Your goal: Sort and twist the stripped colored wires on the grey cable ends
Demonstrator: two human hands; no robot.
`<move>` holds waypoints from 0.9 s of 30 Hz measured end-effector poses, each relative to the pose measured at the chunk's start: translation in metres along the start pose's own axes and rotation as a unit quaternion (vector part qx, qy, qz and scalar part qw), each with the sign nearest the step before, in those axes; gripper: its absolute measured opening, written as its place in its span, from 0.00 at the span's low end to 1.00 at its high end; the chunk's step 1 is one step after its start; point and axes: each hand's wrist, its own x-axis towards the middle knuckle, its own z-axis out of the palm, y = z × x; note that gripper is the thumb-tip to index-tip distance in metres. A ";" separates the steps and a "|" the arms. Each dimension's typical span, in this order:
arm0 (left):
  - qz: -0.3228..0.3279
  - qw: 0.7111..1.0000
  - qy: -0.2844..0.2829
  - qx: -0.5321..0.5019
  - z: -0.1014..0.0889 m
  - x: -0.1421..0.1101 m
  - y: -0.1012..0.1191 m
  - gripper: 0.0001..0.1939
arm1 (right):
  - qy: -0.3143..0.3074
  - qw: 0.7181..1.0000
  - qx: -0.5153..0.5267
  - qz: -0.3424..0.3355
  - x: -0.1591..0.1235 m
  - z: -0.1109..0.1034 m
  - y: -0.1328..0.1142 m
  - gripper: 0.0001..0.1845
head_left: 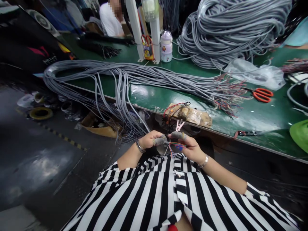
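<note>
Thin colored wires [172,148], pinched between both hands, just above the striped shirt [168,192]. Left hand [152,140] closed around the gray cable end, thumb in a gray cover. Right hand [186,146] closed too, fingertips squeezing the wires, touching the left thumb. Pink clip [179,125] sticking up just behind the fingers. Long bunch of gray cables [144,75] lying across the green table [252,115], hanging off its edge. Orange scissors [262,95] farther right on the table. Big cable pile [228,29] at the back.
</note>
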 end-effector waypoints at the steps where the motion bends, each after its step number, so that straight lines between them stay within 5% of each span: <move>1: -0.001 1.000 -0.007 -0.004 0.001 0.000 0.001 0.27 | -0.027 0.999 -0.036 -0.031 0.002 0.001 0.000 0.19; 5: 0.020 0.999 -0.027 0.014 0.001 -0.001 0.004 0.27 | -0.062 0.976 -0.162 -0.135 0.006 0.000 0.003 0.16; 8: 0.028 0.998 -0.053 0.038 -0.001 -0.003 0.005 0.27 | -0.081 0.975 -0.175 -0.110 0.007 -0.005 0.001 0.12; 12: 0.027 0.989 -0.123 0.077 -0.004 0.000 0.011 0.26 | -0.123 0.991 -0.048 0.021 0.006 -0.012 -0.002 0.15; 15: 0.043 0.983 -0.147 0.103 -0.005 0.005 0.015 0.25 | -0.007 0.980 0.070 0.188 0.003 -0.014 0.006 0.23; 19: 0.091 0.985 -0.090 0.117 -0.007 0.009 0.018 0.21 | 0.207 0.911 0.189 0.303 0.001 -0.022 0.025 0.26; 21: 0.121 0.985 -0.036 0.114 -0.007 0.011 0.018 0.20 | 0.255 0.882 0.231 0.322 0.002 -0.026 0.033 0.27; 27: 0.142 0.980 0.047 0.135 -0.002 0.027 0.010 0.20 | 0.159 0.863 0.334 0.344 0.020 -0.023 0.041 0.29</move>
